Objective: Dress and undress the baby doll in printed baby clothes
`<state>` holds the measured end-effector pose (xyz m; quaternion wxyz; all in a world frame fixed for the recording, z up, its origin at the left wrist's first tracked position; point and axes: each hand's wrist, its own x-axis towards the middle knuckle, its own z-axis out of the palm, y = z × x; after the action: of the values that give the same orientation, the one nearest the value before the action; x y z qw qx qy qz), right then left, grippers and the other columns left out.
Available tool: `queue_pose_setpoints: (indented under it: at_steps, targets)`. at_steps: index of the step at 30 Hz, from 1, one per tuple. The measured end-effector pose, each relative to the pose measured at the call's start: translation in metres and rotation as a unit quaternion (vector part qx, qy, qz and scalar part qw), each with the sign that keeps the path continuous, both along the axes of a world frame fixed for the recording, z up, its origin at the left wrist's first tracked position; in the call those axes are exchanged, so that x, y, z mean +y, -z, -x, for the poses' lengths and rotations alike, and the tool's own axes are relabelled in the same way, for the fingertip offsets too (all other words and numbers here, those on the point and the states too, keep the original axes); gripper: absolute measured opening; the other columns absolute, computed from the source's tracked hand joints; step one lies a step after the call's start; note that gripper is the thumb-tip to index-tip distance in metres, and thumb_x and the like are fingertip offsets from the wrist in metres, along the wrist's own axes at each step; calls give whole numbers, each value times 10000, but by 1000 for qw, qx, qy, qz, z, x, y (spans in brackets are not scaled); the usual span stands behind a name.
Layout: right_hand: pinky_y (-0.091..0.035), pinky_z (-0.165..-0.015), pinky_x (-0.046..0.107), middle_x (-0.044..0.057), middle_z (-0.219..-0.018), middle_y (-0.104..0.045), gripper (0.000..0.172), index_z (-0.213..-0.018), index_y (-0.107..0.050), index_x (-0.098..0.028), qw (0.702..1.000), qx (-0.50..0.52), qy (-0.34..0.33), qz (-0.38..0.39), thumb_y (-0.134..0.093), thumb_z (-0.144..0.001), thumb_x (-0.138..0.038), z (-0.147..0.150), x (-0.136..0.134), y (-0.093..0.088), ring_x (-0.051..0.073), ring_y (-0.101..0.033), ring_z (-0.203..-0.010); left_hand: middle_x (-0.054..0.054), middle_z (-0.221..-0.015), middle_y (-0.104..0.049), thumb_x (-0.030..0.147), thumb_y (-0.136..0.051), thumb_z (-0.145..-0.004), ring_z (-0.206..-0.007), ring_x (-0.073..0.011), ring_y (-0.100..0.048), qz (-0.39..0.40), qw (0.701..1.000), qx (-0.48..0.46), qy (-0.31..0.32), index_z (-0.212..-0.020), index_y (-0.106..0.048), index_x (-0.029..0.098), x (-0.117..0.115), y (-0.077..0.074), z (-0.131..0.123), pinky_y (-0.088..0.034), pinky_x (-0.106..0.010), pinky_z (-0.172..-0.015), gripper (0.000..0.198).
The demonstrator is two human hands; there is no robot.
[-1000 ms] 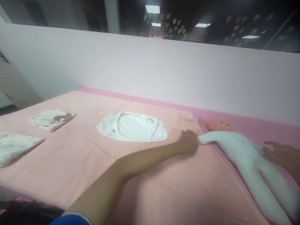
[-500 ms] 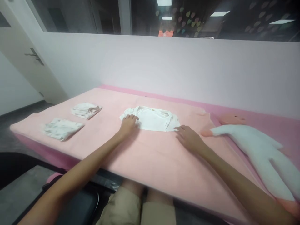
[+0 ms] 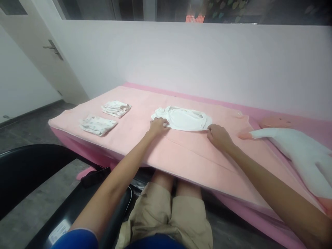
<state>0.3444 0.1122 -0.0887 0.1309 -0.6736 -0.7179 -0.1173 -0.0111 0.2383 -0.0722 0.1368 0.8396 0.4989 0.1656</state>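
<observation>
Handling a white baby garment (image 3: 185, 118) at the moment, laid out wide on the pale pink cover (image 3: 186, 155) over the worktop (image 3: 256, 112), right between both hands. Seemingly pinching its near right corner with the right hand (image 3: 219, 136), fingers curled in on the cloth. Resting the left hand (image 3: 158, 127) on the near left edge, fingertips over the fabric; can't tell if pinching or just pressing down, with the thumb too hard to make out.

Progress-wise, seems partway there, at a guess. Already folded into compact, flattish packs over on the left: a far printed cloth (image 3: 116, 109) and a near printed cloth (image 3: 98, 125), just beside each other and well apart from the hands. Not at that stage yet: the white one. Much wider than either pack, bunched along the far side, kinda loose, so probably some tidying and folding left there.

Also worth mentioning: a white-bodied doll (image 3: 293, 147) lying off to the right, with one arm reaching onto the cover, apart from the right hand and not held.
</observation>
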Motion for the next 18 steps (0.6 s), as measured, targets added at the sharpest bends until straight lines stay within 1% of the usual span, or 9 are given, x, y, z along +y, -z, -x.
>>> queue_pose_setpoints:
  at_steps: [2, 4, 5, 7, 10, 12, 14, 16, 18]
  targets:
    - [-364, -734, 363, 116, -963, -657, 153, -1019, -567, -190, 997, 70, 27, -8, -462, -996, -299, 4, -6, -2, 263, -553, -838, -86, -1333, -626, 598, -784, -784, -1308, -367, -469, 14, 999, -17, -32, -1192, -681, 291, -5, 3, -7, -346, -511, -1124, 521]
    - [-355, -699, 351, 102, -926, -647, 152, -983, -544, -204, 993, 109, 47, -9, -464, -1003, -332, 9, -13, -6, 252, -545, -808, -117, -1362, -586, 592, -821, -725, -1330, -372, -441, 13, 997, -23, -70, -1199, -638, 260, -12, 6, -21, -314, -512, -1146, 607]
    - [-347, -683, 348, 96, -902, -640, 160, -959, -533, -209, 992, 115, 48, -3, -467, -1006, -347, 13, -17, -9, 245, -536, -787, -133, -1364, -574, 573, -814, -731, -1332, -372, -433, 10, 996, -23, -86, -1192, -620, 244, -16, 8, -29, -299, -517, -1152, 599]
    - [-334, -660, 348, 87, -863, -627, 187, -917, -513, -217, 993, 110, 38, 9, -478, -1011, -376, 20, -23, -16, 235, -514, -749, -161, -1363, -560, 524, -765, -790, -1332, -378, -422, -1, 994, -19, -107, -1174, -593, 216, -22, 11, -43, -270, -539, -1158, 521]
    - [-341, -669, 352, 93, -871, -628, 177, -925, -521, -216, 996, 90, 14, -2, -472, -1014, -361, 26, -30, -27, 238, -515, -757, -176, -1361, -559, 372, -617, -928, -1316, -367, -428, -44, 993, -6, -109, -1180, -572, 190, -27, 12, -53, -251, -546, -1153, 314]
    - [-356, -687, 357, 107, -905, -640, 172, -963, -549, -207, 997, 73, -2, -14, -446, -1020, -331, 25, -34, -33, 248, -529, -780, -176, -1355, -570, 225, -520, -969, -1291, -345, -447, -70, 993, 15, -99, -1210, -563, 180, -27, 9, -47, -272, -517, -1128, 249]
    - [-380, -718, 369, 124, -943, -654, 215, -1017, -591, -192, 998, 52, -27, -17, -421, -1035, -322, 21, -40, -35, 262, -549, -815, -183, -1353, -577, 118, -458, -966, -1276, -333, -460, -80, 992, 31, -94, -1244, -556, 173, -24, 3, -32, -296, -493, -1093, 300]
    - [-410, -779, 392, 140, -987, -665, 279, -1086, -633, -175, 997, 27, -65, -16, -395, -1055, -317, 15, -48, -34, 282, -569, -880, -180, -1350, -583, 70, -450, -946, -1266, -326, -470, -82, 992, 34, -94, -1252, -561, 180, -23, -4, -12, -318, -479, -1062, 344]
    - [-424, -831, 415, 153, -1031, -672, 329, -1135, -664, -167, 994, 1, -106, -15, -370, -1073, -300, 11, -59, -32, 295, -576, -933, -160, -1340, -593, 67, -473, -933, -1249, -317, -483, -87, 993, 31, -78, -1233, -582, 207, -26, -9, 12, -346, -463, -1027, 348]
